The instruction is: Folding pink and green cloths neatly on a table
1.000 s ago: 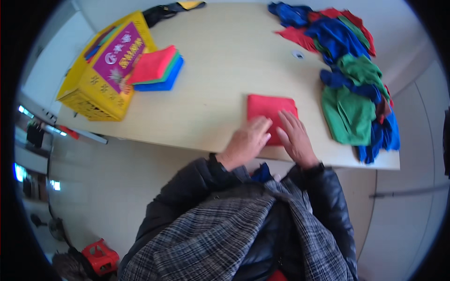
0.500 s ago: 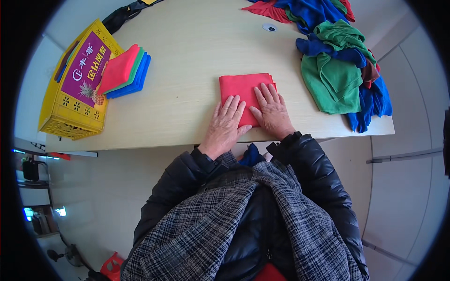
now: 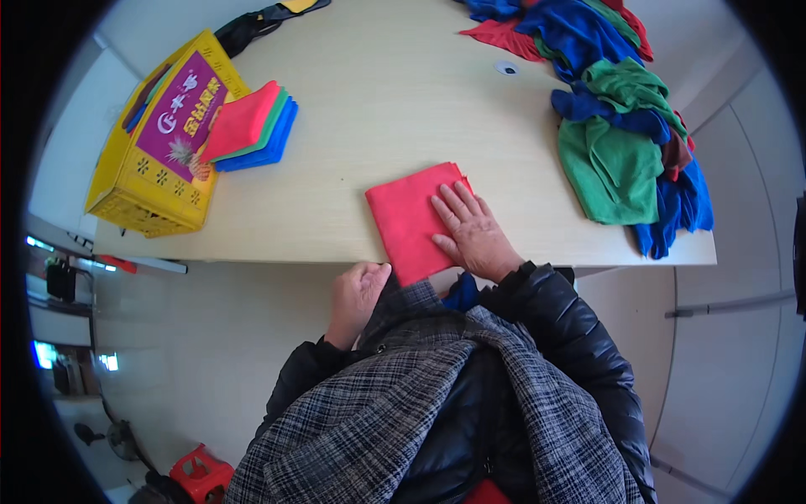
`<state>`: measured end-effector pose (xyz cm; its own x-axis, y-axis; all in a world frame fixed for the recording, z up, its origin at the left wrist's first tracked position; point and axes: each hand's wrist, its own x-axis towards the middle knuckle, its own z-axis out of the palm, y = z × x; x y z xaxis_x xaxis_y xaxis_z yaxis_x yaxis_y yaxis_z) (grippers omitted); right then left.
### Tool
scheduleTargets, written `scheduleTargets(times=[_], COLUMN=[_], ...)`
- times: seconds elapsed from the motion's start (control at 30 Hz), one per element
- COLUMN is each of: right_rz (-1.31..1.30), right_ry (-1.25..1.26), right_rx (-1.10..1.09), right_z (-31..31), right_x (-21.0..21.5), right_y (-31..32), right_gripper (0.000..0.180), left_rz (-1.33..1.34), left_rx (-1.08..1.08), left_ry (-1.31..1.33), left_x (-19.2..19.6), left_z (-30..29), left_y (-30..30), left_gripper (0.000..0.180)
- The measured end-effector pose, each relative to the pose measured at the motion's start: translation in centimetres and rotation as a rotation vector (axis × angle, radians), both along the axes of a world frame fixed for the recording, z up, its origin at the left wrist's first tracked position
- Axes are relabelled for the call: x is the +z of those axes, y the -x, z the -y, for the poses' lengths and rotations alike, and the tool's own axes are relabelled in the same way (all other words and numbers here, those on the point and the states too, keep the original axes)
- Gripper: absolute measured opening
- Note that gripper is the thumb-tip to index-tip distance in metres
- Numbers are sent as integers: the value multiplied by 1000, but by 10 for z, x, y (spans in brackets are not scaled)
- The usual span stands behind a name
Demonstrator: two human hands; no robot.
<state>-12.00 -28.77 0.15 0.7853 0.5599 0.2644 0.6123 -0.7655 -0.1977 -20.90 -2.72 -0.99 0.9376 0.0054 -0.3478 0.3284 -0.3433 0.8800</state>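
Note:
A folded red cloth (image 3: 411, 218) lies turned at an angle on the table, its near corner reaching past the front edge. My right hand (image 3: 476, 231) rests flat on its right side, fingers spread. Just off the table edge, beside that near corner, my left hand (image 3: 359, 296) is closed, with thumb and fingers pinched at the edge of the grey plaid scarf (image 3: 383, 296) I wear. Its fingertips are partly hidden. At the left, folded red, green and blue cloths (image 3: 252, 126) are stacked against a yellow crate (image 3: 151, 197).
A loose heap of green, blue and red cloths (image 3: 609, 168) covers the table's right side. A round cable hole (image 3: 506, 68) sits in the tabletop (image 3: 336, 109). Dark straps (image 3: 252, 34) lie at the far left, and a red stool (image 3: 201, 475) stands on the floor.
My left hand has left the red cloth and closed below the table edge. The cloth has turned and slid toward me under my right hand, which stays flat on it.

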Motion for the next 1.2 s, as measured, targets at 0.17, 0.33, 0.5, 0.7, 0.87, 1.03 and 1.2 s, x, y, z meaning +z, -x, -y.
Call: scheduleTargets(times=[0.17,0.33,0.5,0.7,0.87,1.03,1.2], right_rz=[-64,-171,-124,-17,-49,-48,-22], right_ry=[-34,-251,-338,-117,-88,-103,-103], right_rx=[198,256,-39,-191,-251,-250,-258], right_z=[-32,-34,28,34,32,31,32], right_x=[9,20,-5,-5,-4,-5,-6], right_y=[23,26,24,30,28,31,28], right_gripper=[67,62,57,53,53,54,53], left_rz=[-345,-93,-42,328,505,239,190], left_rx=[279,362,258,358,460,706,765], left_ry=[1210,926,846,852,1018,902,1014], left_x=[6,3,101,195,205,102,89], left_z=[6,-12,-78,-171,-224,-257,-255], left_y=[-2,4,-34,-168,-261,-294,-305], left_gripper=[36,41,38,36,44,36,37])
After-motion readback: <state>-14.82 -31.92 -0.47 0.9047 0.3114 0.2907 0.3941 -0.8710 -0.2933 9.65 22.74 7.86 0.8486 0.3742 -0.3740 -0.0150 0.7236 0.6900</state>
